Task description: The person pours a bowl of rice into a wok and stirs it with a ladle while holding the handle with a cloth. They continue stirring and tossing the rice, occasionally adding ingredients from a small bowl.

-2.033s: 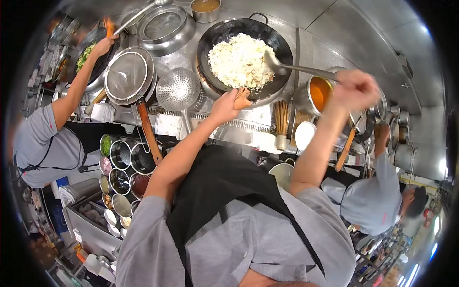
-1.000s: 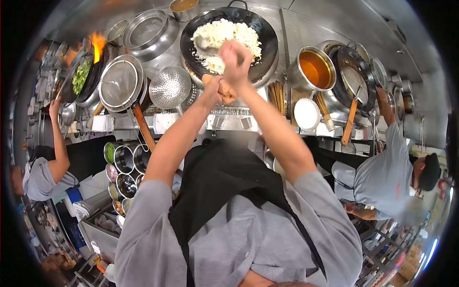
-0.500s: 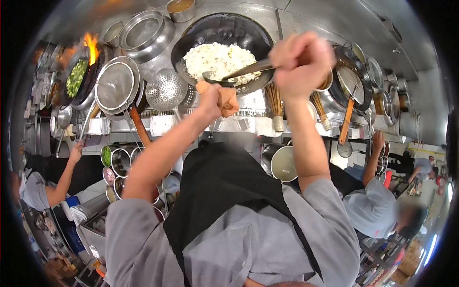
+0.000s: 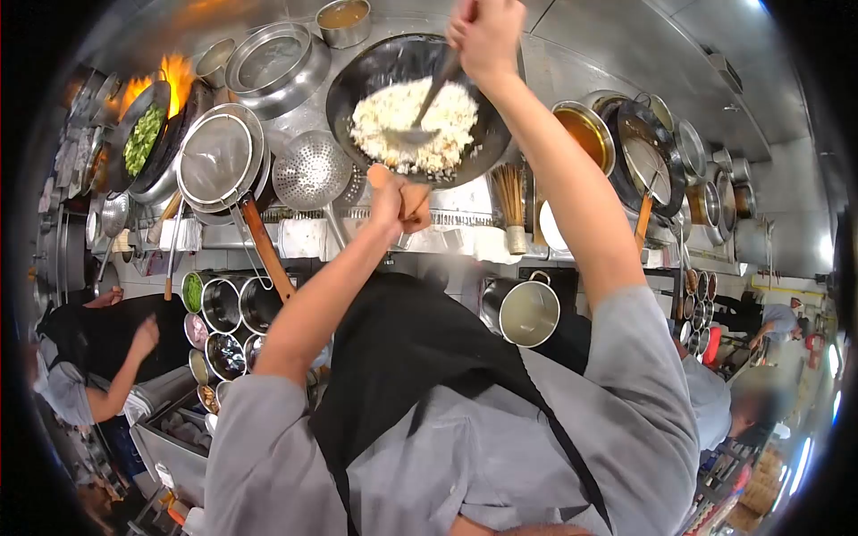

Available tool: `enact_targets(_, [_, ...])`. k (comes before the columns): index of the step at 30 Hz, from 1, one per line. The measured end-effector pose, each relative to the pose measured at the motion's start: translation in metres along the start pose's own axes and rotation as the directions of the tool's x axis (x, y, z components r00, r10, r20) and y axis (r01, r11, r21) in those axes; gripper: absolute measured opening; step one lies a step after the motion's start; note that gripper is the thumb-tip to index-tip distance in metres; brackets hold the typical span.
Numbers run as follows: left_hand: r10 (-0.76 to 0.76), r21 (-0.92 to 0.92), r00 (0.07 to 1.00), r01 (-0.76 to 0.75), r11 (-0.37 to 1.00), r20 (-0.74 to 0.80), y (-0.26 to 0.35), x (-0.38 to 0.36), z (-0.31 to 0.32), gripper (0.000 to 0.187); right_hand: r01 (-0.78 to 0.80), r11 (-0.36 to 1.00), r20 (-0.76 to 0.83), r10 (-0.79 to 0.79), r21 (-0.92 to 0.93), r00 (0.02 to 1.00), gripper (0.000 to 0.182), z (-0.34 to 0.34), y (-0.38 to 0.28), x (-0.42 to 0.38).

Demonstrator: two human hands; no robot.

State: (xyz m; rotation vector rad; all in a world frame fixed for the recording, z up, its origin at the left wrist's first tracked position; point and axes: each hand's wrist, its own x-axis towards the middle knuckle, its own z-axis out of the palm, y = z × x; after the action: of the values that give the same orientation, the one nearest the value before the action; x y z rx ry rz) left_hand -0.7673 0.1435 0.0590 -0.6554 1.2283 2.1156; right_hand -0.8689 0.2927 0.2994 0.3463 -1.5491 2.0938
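Observation:
A black wok [image 4: 380, 64] full of white fried rice [image 4: 400, 121] sits tilted on the burner in front of me. My left hand [image 4: 391, 198] grips the wok's near handle through an orange cloth [image 4: 413, 197]. My right hand [image 4: 487, 34] is raised over the far rim and holds the long handle of a metal ladle [image 4: 411, 131], whose bowl rests in the rice.
Left of the wok lie a perforated skimmer [image 4: 310, 171], a mesh strainer [image 4: 217, 154] and a steel bowl [image 4: 273, 55]. A second wok with greens [image 4: 143, 136] flames at far left. An oil pot [image 4: 585, 134] stands right. Ingredient tins [image 4: 223, 308] and co-workers flank me.
My right hand has swung from the wok's right side up over its far rim, turning the ladle into the rice. The wok has tipped toward me. The left co-worker has stepped back.

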Motion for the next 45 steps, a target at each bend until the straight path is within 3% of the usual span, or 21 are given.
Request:
enact_targets(5, [-0.21, -0.06, 0.97, 0.219, 0.974, 0.126, -0.06, 0.044, -0.059, 0.013, 0.3, 0.933, 0.134, -0.278, -0.196, 0.951, 0.043, -0.005, -0.03, 0.046])
enact_targets(7, [-0.227, -0.265, 0.972, 0.234, 0.935, 0.059, -0.059, 0.023, -0.049, 0.01, -0.063, 0.986, 0.009, 0.062, 0.152, 0.998, 0.044, -0.017, -0.061, 0.04])
enact_targets(11, [0.096, -0.155, 0.991, -0.08, 0.985, 0.093, -0.04, 0.032, -0.023, 0.015, 0.061, 0.998, -0.078, -0.063, -0.031, 0.995, 0.046, -0.028, -0.092, 0.0])
enact_targets(13, [-0.07, -0.281, 0.994, 0.092, 0.955, 0.086, -0.018, 0.047, -0.01, 0.017, 0.101, 0.993, -0.1, -0.095, 0.054, 0.99, 0.048, -0.008, -0.131, -0.002])
enact_targets(14, [-0.026, -0.255, 0.998, 0.039, 0.966, 0.057, -0.015, 0.064, -0.006, 0.018, 0.138, 0.99, -0.208, -0.133, 0.014, 0.969, 0.049, 0.01, -0.158, -0.002])
enact_targets(16, [0.028, -0.234, 0.999, -0.021, 0.972, 0.028, -0.021, 0.083, -0.001, 0.02, 0.235, 0.957, -0.108, -0.219, 0.168, 0.97, 0.046, 0.021, -0.207, 0.004])
enact_targets(20, [0.05, -0.231, 0.996, -0.034, 0.972, 0.067, -0.017, 0.103, 0.004, 0.028, 0.381, 0.924, -0.014, -0.381, 0.031, 0.925, 0.04, 0.012, -0.246, -0.009])
enact_targets(22, [-0.065, -0.057, 0.989, 0.073, 0.996, 0.134, 0.011, 0.051, 0.007, 0.034, 0.434, 0.901, -0.061, -0.435, -0.022, 0.898, 0.037, -0.011, -0.208, -0.035])
enact_targets(25, [-0.157, -0.002, 0.97, 0.16, 0.987, 0.185, 0.019, 0.03, -0.01, 0.036, 0.547, 0.828, -0.106, -0.559, -0.125, 0.822, 0.034, -0.055, -0.02, -0.077])
enact_targets(27, [-0.06, 0.124, 0.971, 0.032, 0.992, 0.232, 0.008, 0.02, -0.031, 0.042, 0.331, 0.941, -0.013, -0.331, 0.066, 0.944, 0.032, -0.074, 0.049, -0.08])
enact_targets(29, [0.51, 0.665, 0.855, -0.436, 0.606, 0.095, -0.021, 0.009, -0.057, 0.044, 0.239, 0.967, -0.207, -0.252, -0.086, 0.945, 0.027, -0.052, -0.007, -0.031])
enact_targets(30, [0.5, 0.676, 0.863, -0.411, 0.612, 0.071, -0.024, -0.015, -0.067, 0.044, 0.149, 0.989, -0.19, -0.149, -0.013, 0.97, 0.027, -0.046, -0.042, -0.021])
enact_targets(32, [0.736, 0.911, 0.571, -0.383, -0.153, 0.364, 0.0, -0.052, -0.084, 0.045, 0.138, 0.987, -0.057, -0.133, 0.081, 0.989, 0.027, -0.042, -0.089, -0.02])
enact_targets(34, [0.773, 0.935, 0.582, -0.353, -0.04, 0.253, 0.0, -0.064, -0.106, 0.047, 0.232, 0.964, 0.098, -0.245, 0.133, 0.964, 0.033, -0.046, -0.088, -0.039])
enact_targets(36, [0.748, 0.944, 0.662, -0.211, 0.253, -0.053, -0.016, -0.056, -0.137, 0.051, 0.367, 0.929, -0.033, -0.365, 0.051, 0.93, 0.037, -0.046, -0.012, -0.065])
enact_targets(37, [0.754, 0.944, 0.654, -0.212, 0.252, -0.054, -0.016, -0.055, -0.148, 0.051, 0.35, 0.915, -0.045, -0.366, -0.201, 0.93, 0.039, -0.05, 0.034, -0.074])
enact_targets(39, [0.331, 0.415, 0.911, -0.21, 0.885, -0.245, -0.016, -0.057, -0.166, 0.043, 0.181, 0.983, 0.083, -0.179, -0.018, 0.98, 0.037, -0.065, 0.044, -0.057])
enact_targets(40, [0.077, 0.279, 0.951, 0.01, 0.96, -0.3, -0.018, -0.051, -0.176, 0.038, 0.138, 0.99, 0.022, -0.138, -0.006, 0.99, 0.037, -0.059, 0.025, -0.033])
enact_targets(41, [0.064, 0.285, 0.953, 0.025, 0.958, -0.297, -0.029, -0.051, -0.183, 0.038, 0.089, 0.996, -0.048, -0.089, -0.004, 0.995, 0.036, -0.059, 0.004, -0.016])
enact_targets(43, [-0.185, -0.207, 0.983, 0.18, 0.962, -0.005, -0.03, -0.032, -0.186, 0.038, 0.097, 0.991, 0.17, -0.112, 0.096, 0.979, 0.037, -0.062, -0.055, -0.003])
enact_targets(45, [-0.198, -0.253, 0.979, 0.203, 0.946, 0.043, -0.035, -0.022, -0.181, 0.038, 0.197, 0.972, 0.178, -0.218, 0.131, 0.96, 0.037, -0.062, -0.062, -0.016])
